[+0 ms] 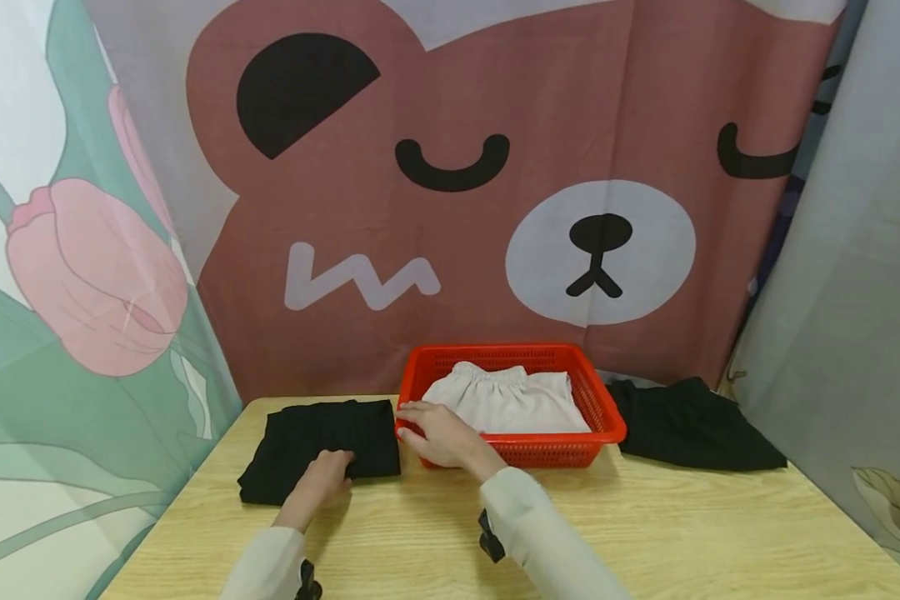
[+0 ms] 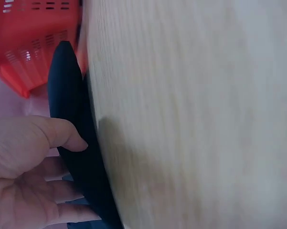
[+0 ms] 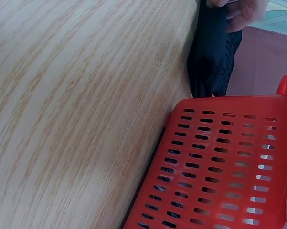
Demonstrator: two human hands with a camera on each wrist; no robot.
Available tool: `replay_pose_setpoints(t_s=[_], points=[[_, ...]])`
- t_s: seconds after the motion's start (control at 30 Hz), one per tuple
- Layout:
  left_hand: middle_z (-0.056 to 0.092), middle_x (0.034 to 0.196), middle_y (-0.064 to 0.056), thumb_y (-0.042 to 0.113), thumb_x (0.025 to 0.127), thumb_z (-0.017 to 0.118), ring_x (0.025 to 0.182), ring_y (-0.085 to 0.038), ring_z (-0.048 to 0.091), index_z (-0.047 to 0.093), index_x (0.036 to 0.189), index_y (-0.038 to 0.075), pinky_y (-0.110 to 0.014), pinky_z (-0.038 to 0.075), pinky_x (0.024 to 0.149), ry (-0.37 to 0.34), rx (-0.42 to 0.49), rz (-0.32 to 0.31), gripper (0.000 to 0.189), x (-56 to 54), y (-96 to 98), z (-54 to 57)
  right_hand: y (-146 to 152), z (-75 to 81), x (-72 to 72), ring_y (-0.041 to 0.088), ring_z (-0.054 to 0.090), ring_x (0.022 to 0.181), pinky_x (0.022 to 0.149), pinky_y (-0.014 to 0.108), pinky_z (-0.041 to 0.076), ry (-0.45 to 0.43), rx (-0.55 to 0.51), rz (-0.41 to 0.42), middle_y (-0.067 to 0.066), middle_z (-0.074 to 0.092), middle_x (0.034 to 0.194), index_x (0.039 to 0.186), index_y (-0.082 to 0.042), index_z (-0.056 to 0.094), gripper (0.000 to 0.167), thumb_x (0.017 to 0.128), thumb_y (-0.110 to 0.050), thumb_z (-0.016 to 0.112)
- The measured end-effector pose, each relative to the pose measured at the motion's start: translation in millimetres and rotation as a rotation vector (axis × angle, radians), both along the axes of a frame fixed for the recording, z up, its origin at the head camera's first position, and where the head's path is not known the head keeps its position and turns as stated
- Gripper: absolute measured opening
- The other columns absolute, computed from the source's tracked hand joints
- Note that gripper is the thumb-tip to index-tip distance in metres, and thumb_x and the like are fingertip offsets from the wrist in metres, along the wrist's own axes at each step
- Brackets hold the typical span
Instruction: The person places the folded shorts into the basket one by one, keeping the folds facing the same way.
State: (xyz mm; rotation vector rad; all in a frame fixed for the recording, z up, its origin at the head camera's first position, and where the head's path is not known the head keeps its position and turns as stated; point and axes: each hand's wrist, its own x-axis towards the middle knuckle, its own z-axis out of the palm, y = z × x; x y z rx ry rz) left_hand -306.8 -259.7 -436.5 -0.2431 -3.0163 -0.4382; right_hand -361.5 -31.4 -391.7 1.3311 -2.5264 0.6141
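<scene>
My left hand [image 1: 322, 479] is at the front edge of a folded black garment [image 1: 288, 437] on the left of the table. In the left wrist view the thumb lies on the front of its fold [image 2: 69, 93] and the fingers reach behind, so the hand pinches it. My right hand [image 1: 442, 435] lies over the front left corner of a red plastic basket [image 1: 547, 457], fingers extended across its left rim. Inside the basket sits a white garment [image 1: 510, 404] with a gathered elastic waist. The right wrist view shows mostly the basket's slotted wall [image 3: 219, 162].
A second black garment [image 1: 697, 429] lies right of the basket, at the table's back right edge. The light wooden table [image 1: 690, 533] ends at a curtain [image 1: 457, 233] printed with a bear. More curtains hang on both sides.
</scene>
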Motion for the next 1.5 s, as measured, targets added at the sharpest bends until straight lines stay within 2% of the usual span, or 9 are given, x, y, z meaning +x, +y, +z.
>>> replay_pose_setpoints(t_s=[0.27, 0.53, 0.77, 0.97, 1.2, 1.4, 1.5], points=[[0.064, 0.107, -0.026, -0.008, 0.081, 0.066, 0.098, -0.043, 0.062, 0.066, 0.108, -0.009, -0.051, 0.052, 0.078, 0.035, 0.011, -0.028, 0.028, 15.5, 3.6, -0.2, 1, 1.2, -0.3, 0.021, 0.048, 0.128, 0.107, 0.032, 0.032, 0.009, -0.01, 0.001, 0.011, 0.056, 0.135, 0.133, -0.005, 0.059, 0.039, 0.1, -0.025, 0.051], [0.065, 0.101, -0.027, -0.01, 0.079, 0.069, 0.089, -0.043, 0.065, 0.066, 0.104, -0.01, -0.05, 0.054, 0.069, 0.053, 0.02, -0.065, 0.026, 33.6, 11.0, 0.8, 2, 4.3, -1.7, 0.022, 0.048, 0.128, 0.107, 0.033, 0.034, 0.004, -0.015, 0.004, 0.012, 0.055, 0.135, 0.133, -0.006, 0.059, 0.04, 0.1, -0.027, 0.052], [0.066, 0.101, -0.026, -0.011, 0.078, 0.068, 0.089, -0.044, 0.065, 0.067, 0.104, -0.01, -0.052, 0.054, 0.07, -0.024, 0.049, -0.074, 0.026, 49.1, 17.9, 4.8, 2, 3.4, -1.8, 0.02, 0.046, 0.129, 0.107, 0.031, 0.033, 0.0, -0.001, -0.019, 0.009, 0.054, 0.137, 0.135, -0.008, 0.058, 0.04, 0.101, -0.028, 0.051], [0.066, 0.098, -0.027, -0.014, 0.077, 0.067, 0.088, -0.045, 0.065, 0.067, 0.101, -0.01, -0.052, 0.054, 0.069, -0.057, 0.087, -0.101, 0.024, 66.1, 23.6, 5.8, 2, 3.2, -1.0, 0.021, 0.047, 0.129, 0.107, 0.032, 0.033, -0.01, -0.001, -0.023, 0.009, 0.054, 0.137, 0.135, -0.007, 0.057, 0.041, 0.1, -0.029, 0.052], [0.066, 0.09, -0.02, -0.011, 0.079, 0.067, 0.083, -0.041, 0.065, 0.067, 0.1, -0.008, -0.051, 0.053, 0.068, -0.117, 0.087, -0.122, 0.021, 86.5, 30.8, 7.4, 3, 5.0, -0.8, 0.02, 0.046, 0.13, 0.107, 0.032, 0.032, -0.014, 0.006, -0.024, 0.008, 0.053, 0.138, 0.136, -0.008, 0.056, 0.041, 0.101, -0.028, 0.05], [0.067, 0.089, -0.019, -0.012, 0.078, 0.065, 0.079, -0.037, 0.065, 0.067, 0.099, -0.009, -0.047, 0.054, 0.064, -0.155, 0.095, -0.17, 0.021, 95.1, 34.9, 13.7, 5, 10.0, -1.3, 0.021, 0.046, 0.13, 0.107, 0.034, 0.033, -0.011, -0.013, -0.014, 0.01, 0.053, 0.138, 0.136, -0.007, 0.057, 0.04, 0.101, -0.027, 0.05], [0.068, 0.09, -0.018, -0.013, 0.079, 0.066, 0.077, -0.033, 0.067, 0.068, 0.099, -0.008, -0.044, 0.054, 0.062, -0.192, 0.099, -0.173, 0.021, 98.9, 37.7, 15.5, 6, 10.8, -1.1, 0.021, 0.046, 0.129, 0.107, 0.033, 0.033, -0.004, -0.013, -0.008, 0.01, 0.053, 0.138, 0.135, -0.007, 0.057, 0.04, 0.101, -0.026, 0.05]])
